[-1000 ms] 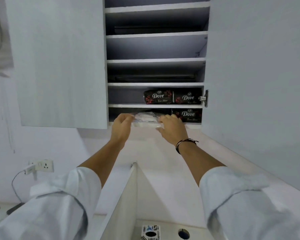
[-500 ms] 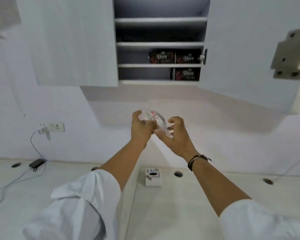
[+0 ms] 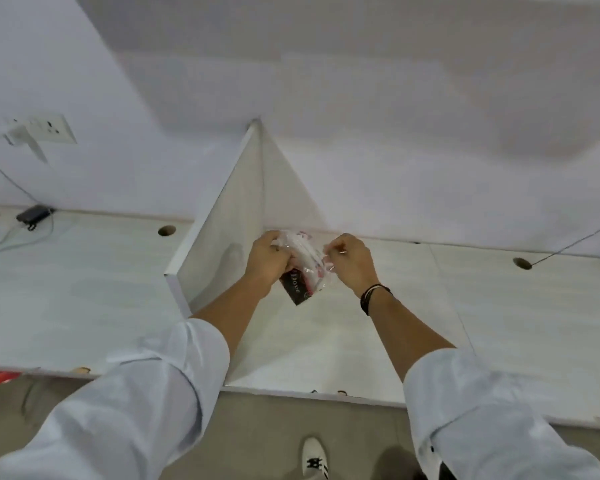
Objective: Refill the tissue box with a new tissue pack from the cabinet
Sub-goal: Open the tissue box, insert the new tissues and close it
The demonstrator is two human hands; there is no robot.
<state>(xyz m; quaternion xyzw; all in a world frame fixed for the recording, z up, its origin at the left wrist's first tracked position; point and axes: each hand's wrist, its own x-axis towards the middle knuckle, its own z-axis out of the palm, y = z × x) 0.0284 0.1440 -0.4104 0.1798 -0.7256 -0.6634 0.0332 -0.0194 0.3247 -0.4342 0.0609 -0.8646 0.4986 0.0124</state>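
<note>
Over the desk point(image 3: 326, 341), nearest first:
Left hand point(image 3: 267, 259): clenched round my tissue pack point(image 3: 307, 259), thumb across the top
Right hand point(image 3: 352, 263): pinching the clear wrapper edge; wristband point(image 3: 373, 296) on that wrist
Pack position: held between both hands above the desk, beside the divider panel point(image 3: 229, 216)
Handling, judged: light, soft, film likely slippery; grip the body, not the loose wrap
Far: wall socket point(image 3: 51, 128)

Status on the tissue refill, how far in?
Done: the clear plastic-wrapped tissue pack is out of the cabinet, held over the white desk. In hand: the left hand grips it and a dark Dove-labelled box while the right hand pinches the wrap, apparently tearing it. Left: unwrapping and loading the box.
</note>
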